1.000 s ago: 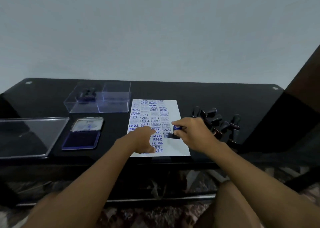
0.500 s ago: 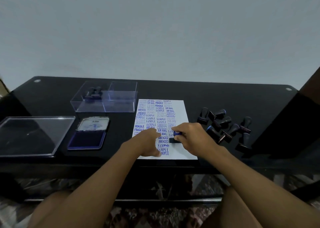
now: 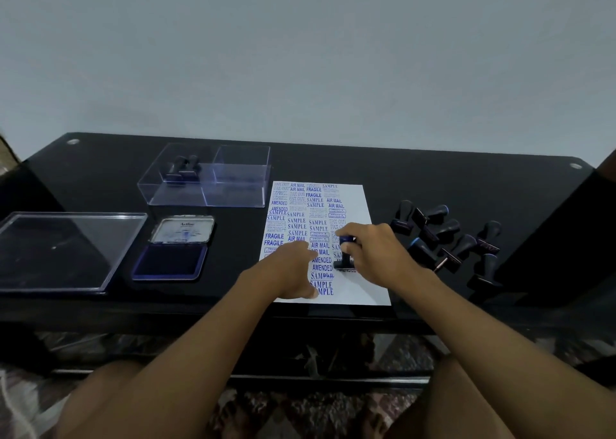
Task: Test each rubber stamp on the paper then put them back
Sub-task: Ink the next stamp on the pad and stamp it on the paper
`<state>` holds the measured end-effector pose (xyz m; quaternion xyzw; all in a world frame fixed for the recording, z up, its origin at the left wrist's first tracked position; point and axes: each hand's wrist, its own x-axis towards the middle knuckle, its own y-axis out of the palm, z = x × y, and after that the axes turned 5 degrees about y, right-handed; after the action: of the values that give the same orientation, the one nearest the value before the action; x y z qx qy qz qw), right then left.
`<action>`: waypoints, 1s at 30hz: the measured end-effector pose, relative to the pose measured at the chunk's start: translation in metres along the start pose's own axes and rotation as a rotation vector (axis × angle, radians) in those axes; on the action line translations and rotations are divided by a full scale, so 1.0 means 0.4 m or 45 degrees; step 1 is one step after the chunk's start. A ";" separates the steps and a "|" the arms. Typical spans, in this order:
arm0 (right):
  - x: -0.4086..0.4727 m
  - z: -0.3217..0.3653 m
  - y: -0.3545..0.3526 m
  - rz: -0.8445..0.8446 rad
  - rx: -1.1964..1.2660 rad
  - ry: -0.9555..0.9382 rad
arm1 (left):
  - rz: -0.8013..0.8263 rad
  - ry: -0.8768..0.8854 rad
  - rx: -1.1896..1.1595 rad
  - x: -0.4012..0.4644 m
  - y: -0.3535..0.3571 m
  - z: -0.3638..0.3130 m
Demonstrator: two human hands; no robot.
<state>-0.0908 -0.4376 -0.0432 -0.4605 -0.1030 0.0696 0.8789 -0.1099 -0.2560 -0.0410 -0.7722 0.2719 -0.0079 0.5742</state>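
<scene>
Fingers and thumb of the right hand (image 3: 376, 252) curl round the blue-topped handle of a rubber stamp (image 3: 346, 253), whose dark base sits on the paper (image 3: 360, 285) directly below the fingertips, in the right column of prints toward the near edge. The handle rises nearly upright, tipped slightly, while the base's long side runs left to right, in line with the rows of blue words. A fresh "AMENDED" shows just near of the base, partly hidden.

The left hand (image 3: 295, 270) lies open, fingers extended and pressing the sheet just left of the stamp, index reaching toward "AIR MAIL"; it appears to be pinning the paper.

Further right, well clear of the sheet, a cluster of black stamps (image 3: 446, 238) lies tumbled on the dark table (image 3: 433, 178), nearer the right hand. To the far left stands a clear box (image 3: 206, 178) holding two or three stamps, with an open ink pad (image 3: 173, 252) near of it and a clear lid (image 3: 60, 248) further left.

Returning this stamp likely means a carry leftward across the paper to the box.
</scene>
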 end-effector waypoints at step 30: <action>-0.079 -0.020 -0.153 -0.310 0.122 0.222 | -0.108 0.060 -0.067 0.036 -0.056 -0.094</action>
<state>-0.1178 -0.4856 -0.0009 -0.4064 -0.0779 -0.0729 0.9074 -0.1006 -0.2909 -0.0126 -0.7973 0.2525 -0.0432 0.5465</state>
